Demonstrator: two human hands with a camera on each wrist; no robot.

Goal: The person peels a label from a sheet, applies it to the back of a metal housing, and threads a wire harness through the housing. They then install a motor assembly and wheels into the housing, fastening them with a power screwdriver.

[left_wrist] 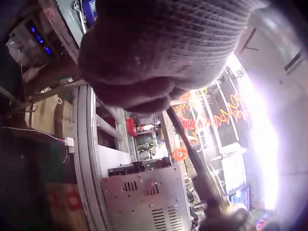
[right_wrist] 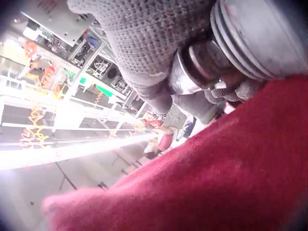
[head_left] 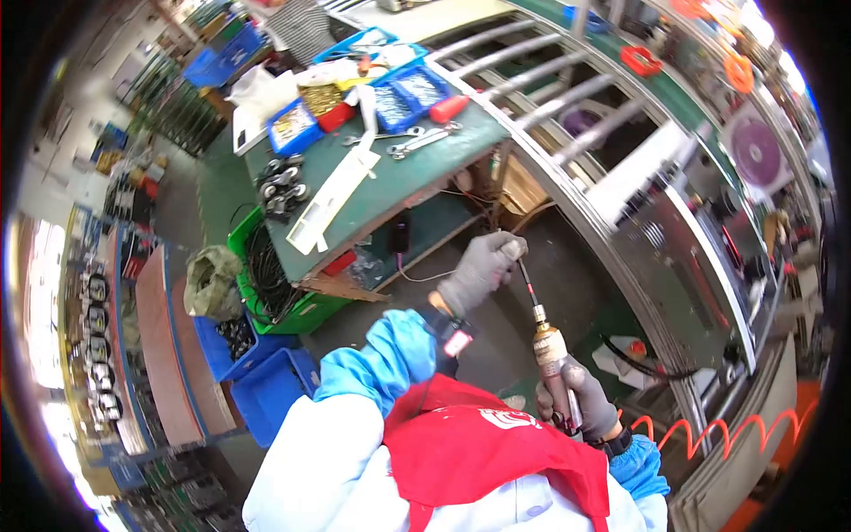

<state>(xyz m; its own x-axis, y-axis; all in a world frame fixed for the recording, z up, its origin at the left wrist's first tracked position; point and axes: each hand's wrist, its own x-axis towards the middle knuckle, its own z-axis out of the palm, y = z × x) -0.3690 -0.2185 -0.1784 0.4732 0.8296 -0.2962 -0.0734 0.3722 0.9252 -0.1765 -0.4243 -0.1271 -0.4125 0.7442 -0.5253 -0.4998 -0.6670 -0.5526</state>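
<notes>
My gloved right hand (head_left: pixel 587 396) grips the body of an air screwdriver (head_left: pixel 550 348), which points up and away from the red apron (head_left: pixel 496 426). At its far end, my gloved left hand (head_left: pixel 481 269) has its fingers curled round the tip of the long, thin bit (head_left: pixel 530 285). From the left wrist view, the bit (left_wrist: pixel 188 144) runs out from under the left fingers, which hide its tip. In the right wrist view the gloved fingers (right_wrist: pixel 149 72) wrap the tool's metal end.
A green workbench (head_left: pixel 408 182) at the upper left bears wrenches (head_left: pixel 425 140) and blue parts bins (head_left: pixel 297 129). A roller conveyor (head_left: pixel 567 106) carries a metal chassis (head_left: pixel 687 266) at the right. An orange coiled hose (head_left: pixel 709 434) hangs low right. Blue crates (head_left: pixel 275 399) stand at the left.
</notes>
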